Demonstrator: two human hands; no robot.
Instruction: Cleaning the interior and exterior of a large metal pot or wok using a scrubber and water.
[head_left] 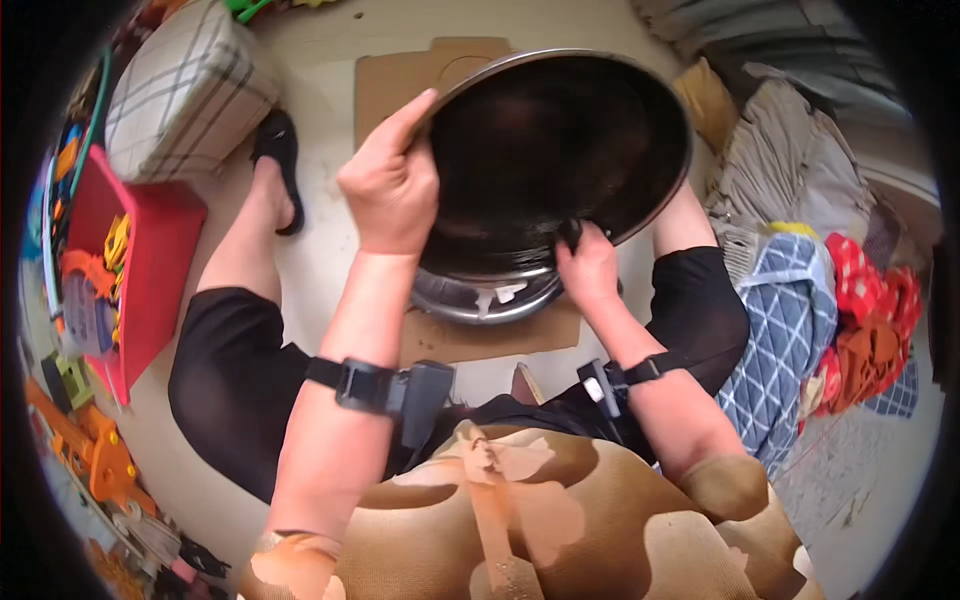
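A large round dark pan (pixel 560 150) with a thin shiny rim is tilted up in front of me, its black inside facing me. My left hand (pixel 395 190) grips its left rim, the thumb lying along the edge. At the pan's lower right, my right hand (pixel 590 262) is closed on a small black thing (pixel 569 234) that I cannot make out, against the inner surface. Below the pan sits a shiny metal basin (pixel 480 305), mostly hidden, with white scraps on it. A flattened cardboard sheet (pixel 385 90) lies beneath on the floor.
A red bin (pixel 165 260) with colourful toys stands at left, beside a checked white cushion-like block (pixel 190 95). Orange toys (pixel 100 450) lie nearer. At right are heaped cloths, including a blue checked cloth (pixel 785 310) and red fabric (pixel 870 300). My legs flank the cardboard.
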